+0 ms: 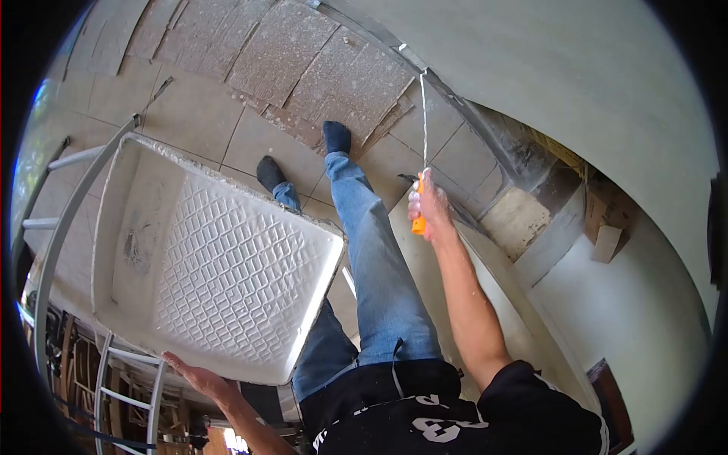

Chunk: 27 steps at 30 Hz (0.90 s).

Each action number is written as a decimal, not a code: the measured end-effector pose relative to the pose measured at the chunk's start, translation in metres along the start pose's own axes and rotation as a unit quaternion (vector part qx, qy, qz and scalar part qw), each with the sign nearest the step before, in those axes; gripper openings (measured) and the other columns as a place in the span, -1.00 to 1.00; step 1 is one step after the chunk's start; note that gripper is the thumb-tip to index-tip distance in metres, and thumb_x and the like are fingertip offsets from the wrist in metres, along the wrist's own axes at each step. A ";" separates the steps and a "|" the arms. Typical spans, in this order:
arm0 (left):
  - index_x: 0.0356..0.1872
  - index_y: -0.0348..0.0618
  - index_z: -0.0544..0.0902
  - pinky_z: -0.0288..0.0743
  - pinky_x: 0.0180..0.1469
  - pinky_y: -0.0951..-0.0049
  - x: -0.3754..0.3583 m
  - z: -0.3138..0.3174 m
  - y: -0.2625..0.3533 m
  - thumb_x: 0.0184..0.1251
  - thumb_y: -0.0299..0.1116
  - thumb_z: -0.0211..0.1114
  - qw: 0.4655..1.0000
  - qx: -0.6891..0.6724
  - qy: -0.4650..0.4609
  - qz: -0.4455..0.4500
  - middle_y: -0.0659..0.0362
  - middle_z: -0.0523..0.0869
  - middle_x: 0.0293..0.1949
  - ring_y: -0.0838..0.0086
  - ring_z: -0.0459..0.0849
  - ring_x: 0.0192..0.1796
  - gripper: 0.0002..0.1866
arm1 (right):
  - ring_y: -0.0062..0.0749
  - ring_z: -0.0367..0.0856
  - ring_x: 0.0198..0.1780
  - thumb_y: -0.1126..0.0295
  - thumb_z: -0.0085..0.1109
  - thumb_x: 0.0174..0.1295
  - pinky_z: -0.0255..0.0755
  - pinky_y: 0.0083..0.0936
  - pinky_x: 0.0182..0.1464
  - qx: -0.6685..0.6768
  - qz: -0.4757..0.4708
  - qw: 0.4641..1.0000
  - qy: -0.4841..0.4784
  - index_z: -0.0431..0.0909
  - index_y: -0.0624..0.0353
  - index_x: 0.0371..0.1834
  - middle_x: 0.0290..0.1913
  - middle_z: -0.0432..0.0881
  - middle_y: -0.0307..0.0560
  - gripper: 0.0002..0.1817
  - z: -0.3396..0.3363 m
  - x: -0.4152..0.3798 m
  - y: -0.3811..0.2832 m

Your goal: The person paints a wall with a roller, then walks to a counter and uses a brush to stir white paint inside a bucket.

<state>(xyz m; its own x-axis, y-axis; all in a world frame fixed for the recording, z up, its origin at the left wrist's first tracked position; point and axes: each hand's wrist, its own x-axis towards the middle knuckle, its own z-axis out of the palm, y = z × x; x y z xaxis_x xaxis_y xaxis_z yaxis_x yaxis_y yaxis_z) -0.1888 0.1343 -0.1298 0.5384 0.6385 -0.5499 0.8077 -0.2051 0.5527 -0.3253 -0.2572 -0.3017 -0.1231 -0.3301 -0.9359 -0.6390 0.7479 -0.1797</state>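
Note:
My right hand [431, 205] is closed round the orange handle of a paint roller [425, 125]. Its long white-coated wire reaches away from me to the foot of the pale wall; the roller end is small and hard to make out there. A large white paint tray [227, 250] with a raised diamond grid is on my left, smeared with white paint. My left hand [199, 378] is at its near edge, fingers along the rim and underside, holding it up. White paint marks the fingers of my right hand.
Metal ladders [76, 189] stand on the left, close to the tray. Paint-spattered cardboard sheets [303, 68] cover part of the tiled floor [201, 121]. The curved-looking pale wall [576, 68] rises on the right. A cardboard box [607, 220] lies at the right.

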 end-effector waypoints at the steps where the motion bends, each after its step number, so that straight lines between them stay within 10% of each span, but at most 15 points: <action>1: 0.48 -0.22 -0.02 0.00 0.47 0.17 0.001 -0.003 -0.003 0.47 0.20 -0.20 1.000 0.006 0.008 0.001 0.00 0.07 0.48 0.16 0.13 0.45 -0.20 | -0.57 0.18 -0.75 -0.16 -0.26 0.42 0.16 -0.57 -0.68 -0.005 -0.011 1.000 -0.011 0.28 0.07 -0.45 -0.71 0.22 -0.33 -0.48 0.003 0.010 -0.004; 22: 0.48 -0.18 0.02 0.03 0.47 0.20 -0.001 0.002 -0.004 0.49 0.13 -0.16 0.998 -0.005 0.057 -0.015 0.05 0.08 0.48 0.19 0.14 0.45 -0.26 | -0.62 0.20 -0.72 -0.15 -0.24 0.42 0.17 -0.61 -0.66 -0.006 0.016 1.000 0.000 0.32 0.07 -0.36 -0.69 0.24 -0.35 -0.50 -0.010 -0.039 -0.008; 27: 0.48 -0.18 0.03 0.03 0.47 0.20 0.008 -0.014 -0.017 0.46 0.16 -0.12 0.998 0.019 0.063 0.010 0.03 0.11 0.47 0.19 0.16 0.45 -0.23 | -0.64 0.20 -0.72 -0.12 -0.23 0.44 0.16 -0.64 -0.66 -0.004 -0.008 0.999 -0.040 0.31 0.09 -0.33 -0.67 0.25 -0.34 -0.52 0.010 0.051 -0.045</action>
<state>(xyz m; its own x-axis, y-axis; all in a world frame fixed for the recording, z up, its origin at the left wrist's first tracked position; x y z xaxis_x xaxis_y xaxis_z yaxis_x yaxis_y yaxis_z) -0.2011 0.1532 -0.1350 0.5223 0.7212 -0.4550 0.8068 -0.2452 0.5375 -0.2952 -0.3017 -0.3442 -0.0518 -0.2942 -0.9543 -0.6470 0.7378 -0.1923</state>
